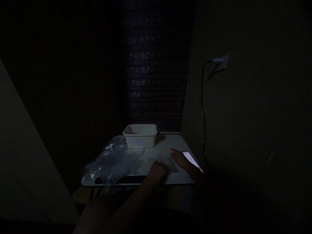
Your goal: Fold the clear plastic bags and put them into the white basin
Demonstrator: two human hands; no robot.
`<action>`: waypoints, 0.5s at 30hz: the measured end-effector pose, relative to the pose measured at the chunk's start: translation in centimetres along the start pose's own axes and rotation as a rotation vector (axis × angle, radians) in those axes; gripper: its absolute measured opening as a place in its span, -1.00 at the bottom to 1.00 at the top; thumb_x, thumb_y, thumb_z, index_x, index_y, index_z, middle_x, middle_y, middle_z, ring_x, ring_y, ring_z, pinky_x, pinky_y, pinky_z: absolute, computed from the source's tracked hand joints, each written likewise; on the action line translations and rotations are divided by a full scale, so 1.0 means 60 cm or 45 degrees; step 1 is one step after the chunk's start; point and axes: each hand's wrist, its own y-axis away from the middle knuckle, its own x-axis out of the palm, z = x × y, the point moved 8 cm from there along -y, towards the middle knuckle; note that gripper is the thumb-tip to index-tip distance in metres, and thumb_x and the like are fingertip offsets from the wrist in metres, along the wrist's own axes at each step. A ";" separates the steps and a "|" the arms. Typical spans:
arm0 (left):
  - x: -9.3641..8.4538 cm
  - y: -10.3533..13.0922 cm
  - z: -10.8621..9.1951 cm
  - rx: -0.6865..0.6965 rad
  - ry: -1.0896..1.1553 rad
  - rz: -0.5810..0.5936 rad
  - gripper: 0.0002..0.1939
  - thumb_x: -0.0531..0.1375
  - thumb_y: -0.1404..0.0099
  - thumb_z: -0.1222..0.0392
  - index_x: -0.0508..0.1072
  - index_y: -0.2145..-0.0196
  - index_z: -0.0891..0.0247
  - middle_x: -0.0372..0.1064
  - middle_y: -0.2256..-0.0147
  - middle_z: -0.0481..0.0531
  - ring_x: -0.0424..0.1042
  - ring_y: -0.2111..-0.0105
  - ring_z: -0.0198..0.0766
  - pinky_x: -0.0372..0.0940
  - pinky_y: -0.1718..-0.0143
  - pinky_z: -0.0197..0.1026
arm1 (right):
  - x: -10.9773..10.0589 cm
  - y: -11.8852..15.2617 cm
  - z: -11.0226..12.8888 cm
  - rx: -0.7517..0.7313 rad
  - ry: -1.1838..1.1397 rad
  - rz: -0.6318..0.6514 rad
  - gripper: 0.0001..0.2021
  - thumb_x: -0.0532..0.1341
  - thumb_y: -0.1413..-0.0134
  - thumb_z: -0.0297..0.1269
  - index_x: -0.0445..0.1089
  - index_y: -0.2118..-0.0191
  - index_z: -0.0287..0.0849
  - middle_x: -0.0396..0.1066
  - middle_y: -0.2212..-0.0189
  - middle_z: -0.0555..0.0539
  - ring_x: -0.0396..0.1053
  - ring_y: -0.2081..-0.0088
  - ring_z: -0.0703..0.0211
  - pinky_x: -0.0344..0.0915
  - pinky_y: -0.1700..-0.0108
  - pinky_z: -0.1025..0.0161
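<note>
The room is very dark. My left hand [157,172] is closed over the front middle of a white table [170,141]; what its fingers hold, if anything, is too dark to make out. My right hand [179,157] is held with fingers stretched out at the table's right side, beside a lit phone [191,160]. A thin, faint flat sheet [172,165] lies on the table between my hands. Crumpled clear plastic [114,161] covers the table's left part, left of my left hand.
A white plastic tub [140,140] stands at the table's back. A long dark object [131,179] lies along the front edge, partly under the plastic. On the right wall, a black cable [202,97] hangs from a socket [221,63]. Behind is a dark blind [151,74].
</note>
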 end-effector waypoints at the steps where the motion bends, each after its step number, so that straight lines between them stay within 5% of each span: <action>1: -0.014 -0.002 0.015 -0.085 0.130 -0.045 -0.83 -0.01 0.05 0.30 0.34 0.61 0.39 0.32 0.56 0.17 0.27 0.49 -0.18 0.06 0.39 -0.13 | -0.006 -0.005 -0.008 0.048 -0.118 -0.016 -0.66 -0.03 0.16 -0.22 0.22 0.22 -0.25 0.23 0.20 -0.12 0.10 0.13 0.15 0.00 0.10 0.19; 7: -0.088 0.014 0.128 -0.597 1.357 -0.515 -0.82 -0.01 0.10 0.21 0.32 0.60 0.36 0.30 0.60 0.00 0.26 0.57 -0.33 0.11 0.55 -0.33 | 0.016 0.001 -0.048 0.491 -1.072 0.057 -0.69 -0.07 0.15 -0.11 0.25 0.42 -0.23 0.34 0.46 -0.08 0.28 0.39 0.21 0.18 0.32 0.21; 13: -0.078 0.040 0.165 -0.800 1.908 -0.670 -0.80 -0.03 0.14 0.23 0.32 0.59 0.38 0.31 0.58 0.02 0.28 0.53 -0.31 0.15 0.52 -0.31 | 0.080 0.052 0.039 0.519 -1.592 0.579 -0.47 -0.29 0.10 0.03 0.21 0.31 -0.26 0.28 0.29 -0.15 0.24 0.26 0.20 0.18 0.27 0.22; 15: -0.068 0.047 0.170 -0.869 1.968 -0.687 -0.82 -0.02 0.15 0.24 0.31 0.60 0.38 0.30 0.62 0.00 0.27 0.57 -0.33 0.15 0.54 -0.31 | 0.080 0.054 0.059 0.508 -1.639 0.619 -0.48 -0.26 0.10 0.03 0.19 0.28 -0.27 0.28 0.27 -0.15 0.22 0.22 0.20 0.16 0.24 0.22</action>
